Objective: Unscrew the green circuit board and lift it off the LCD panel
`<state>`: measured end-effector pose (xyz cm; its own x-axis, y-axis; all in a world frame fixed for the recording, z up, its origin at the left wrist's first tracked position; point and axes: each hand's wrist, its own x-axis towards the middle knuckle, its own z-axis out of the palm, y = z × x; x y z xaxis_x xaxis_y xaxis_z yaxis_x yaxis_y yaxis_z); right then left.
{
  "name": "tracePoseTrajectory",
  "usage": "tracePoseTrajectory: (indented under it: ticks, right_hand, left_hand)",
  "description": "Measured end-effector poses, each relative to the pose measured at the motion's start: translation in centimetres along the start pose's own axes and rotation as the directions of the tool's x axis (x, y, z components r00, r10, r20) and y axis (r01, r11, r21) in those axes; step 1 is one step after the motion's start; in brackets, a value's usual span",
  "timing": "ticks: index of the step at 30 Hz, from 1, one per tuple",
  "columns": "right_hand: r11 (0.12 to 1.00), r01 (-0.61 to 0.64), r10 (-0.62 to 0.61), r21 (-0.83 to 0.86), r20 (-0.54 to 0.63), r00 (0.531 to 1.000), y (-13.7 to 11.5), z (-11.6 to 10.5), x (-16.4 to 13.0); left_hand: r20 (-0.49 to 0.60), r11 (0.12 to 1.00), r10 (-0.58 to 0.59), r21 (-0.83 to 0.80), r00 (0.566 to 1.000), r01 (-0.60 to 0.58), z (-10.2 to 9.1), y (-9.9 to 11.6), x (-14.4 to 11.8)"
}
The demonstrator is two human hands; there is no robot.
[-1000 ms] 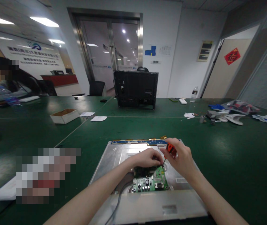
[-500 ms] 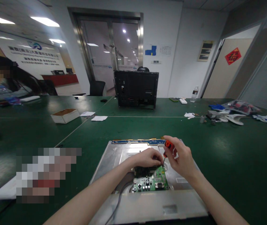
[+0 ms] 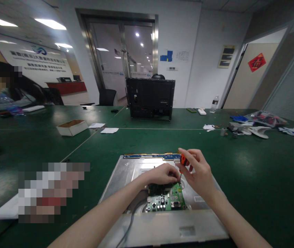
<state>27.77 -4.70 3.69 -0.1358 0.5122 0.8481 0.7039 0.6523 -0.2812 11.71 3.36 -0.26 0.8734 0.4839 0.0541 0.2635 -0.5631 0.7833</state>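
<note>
My right hand (image 3: pixel 198 174) gripped the orange screwdriver (image 3: pixel 183 161), now raised a little more upright than 1 second earlier, its tip at the far edge of the green circuit board (image 3: pixel 166 199). My left hand (image 3: pixel 162 174) was closed down on that edge, pinning it. The board sat in the silver panel (image 3: pixel 162 224) on the green tabletop (image 3: pixel 252 172); the turning looked unfinished.

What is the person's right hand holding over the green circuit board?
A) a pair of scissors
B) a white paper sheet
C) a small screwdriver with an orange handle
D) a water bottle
C: the right hand grips a small screwdriver with an orange handle, its tip pointing down at the green circuit board, while the left hand rests on the board's far edge.
</note>
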Motion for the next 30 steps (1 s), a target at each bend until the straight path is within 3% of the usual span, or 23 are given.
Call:
tracePoseTrajectory:
  ticks: [9,20,24,30]
  right_hand:
    - [0.999,-0.023,0.021,0.03,0.058,0.998,-0.05,0.2,-0.21]
    - [0.998,0.024,-0.022,-0.057,0.028,0.999,-0.01,0.3,-0.19]
    - [0.999,0.049,-0.049,0.004,0.084,0.995,-0.22,0.05,-0.1]
    - [0.998,0.06,-0.06,0.015,0.05,0.997,0.12,0.31,-0.39]
  left_hand:
    - [-0.006,1.0,-0.02,0.023,1.0,0.02,-0.14,0.28,-0.18]
    - [0.017,1.0,0.013,0.019,1.0,-0.013,-0.12,-0.07,-0.01]
    - [0.014,1.0,0.011,0.014,1.0,-0.011,-0.11,0.02,-0.1]
    - [0.007,1.0,0.02,0.013,1.0,-0.02,-0.14,0.11,-0.15]
